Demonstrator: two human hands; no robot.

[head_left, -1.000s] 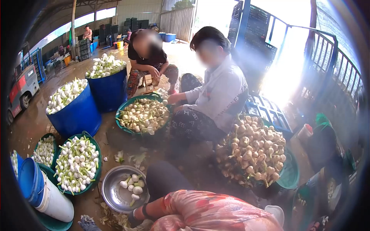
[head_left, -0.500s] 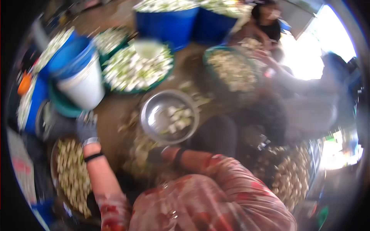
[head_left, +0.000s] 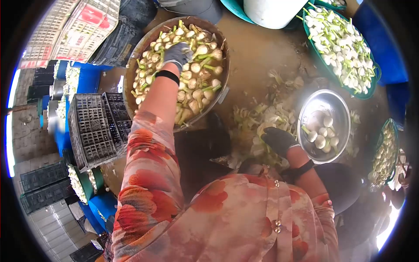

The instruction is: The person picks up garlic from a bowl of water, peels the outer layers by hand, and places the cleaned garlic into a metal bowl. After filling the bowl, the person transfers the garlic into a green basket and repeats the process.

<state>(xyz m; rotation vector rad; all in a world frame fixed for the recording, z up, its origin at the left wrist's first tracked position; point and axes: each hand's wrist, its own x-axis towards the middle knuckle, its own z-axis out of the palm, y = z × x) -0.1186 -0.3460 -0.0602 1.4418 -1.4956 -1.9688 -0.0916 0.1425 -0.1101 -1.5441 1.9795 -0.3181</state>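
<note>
Here, the left hand (head_left: 178, 56), in a grey glove with a black band at the wrist, reaches into a wide round tub (head_left: 223, 65) filled with garlic bulbs (head_left: 185, 114) that have green stems. Its fingers are bent down among the bulbs, touching them near the upper middle of the heap, but I cannot tell whether they close on one. The right hand (head_left: 279, 140), in a dark glove, lies low over a spread of pale peelings (head_left: 262, 120) on the wet brown floor (head_left: 257, 52), just beside the metal bowl (head_left: 308, 120). Its fingers lie close together and point toward the peelings; whether they grip anything cannot be made out. Inside the bowl, a small cluster of white bulbs (head_left: 320, 141) sits toward the lower part, with the shiny bottom showing above it. Beyond the bowl stands a green basket (head_left: 371, 89) heaped with white bulbs and green stems, and near that are a white bucket (head_left: 273, 12) and a large blue tub (head_left: 382, 39). A grey slatted crate (head_left: 89, 131) stands close to the round tub, on the side away from the peelings.
</note>
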